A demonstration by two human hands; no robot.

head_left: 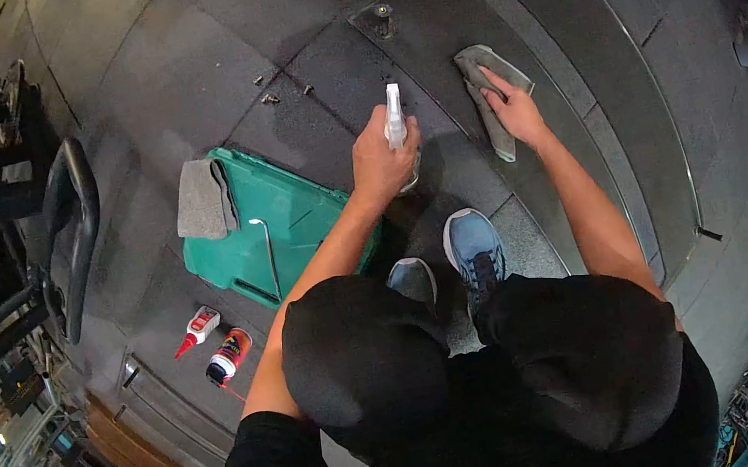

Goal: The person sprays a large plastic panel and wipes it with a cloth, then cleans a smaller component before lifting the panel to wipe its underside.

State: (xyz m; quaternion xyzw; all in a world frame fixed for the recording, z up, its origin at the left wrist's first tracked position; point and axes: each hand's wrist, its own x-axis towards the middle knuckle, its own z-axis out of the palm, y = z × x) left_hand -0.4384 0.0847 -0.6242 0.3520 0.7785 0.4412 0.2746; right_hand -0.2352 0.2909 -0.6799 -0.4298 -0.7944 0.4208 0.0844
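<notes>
My left hand (pixel 382 162) is wrapped round a spray bottle with a white trigger head (pixel 394 119); most of its body is hidden under the hand. My right hand (pixel 517 113) presses a grey cloth (pixel 492 125) onto a large dark panel (pixel 522 44) with a long curved strip. Fingers and thumb lie over the cloth's right side, and its pale edges show. Both hands are in front of my knees, the left one above the floor tiles near the panel's edge.
Left of my arm lies a green plastic lid (pixel 301 208) bearing a folded grey cloth (pixel 205 202) and a bent metal rod (pixel 271 258). Nearby are a red-tipped white bottle (pixel 201 327) and a spray can (pixel 232 350). Small bolts (pixel 270 99) dot the floor. Equipment with a curved handle (pixel 83 221) stands left.
</notes>
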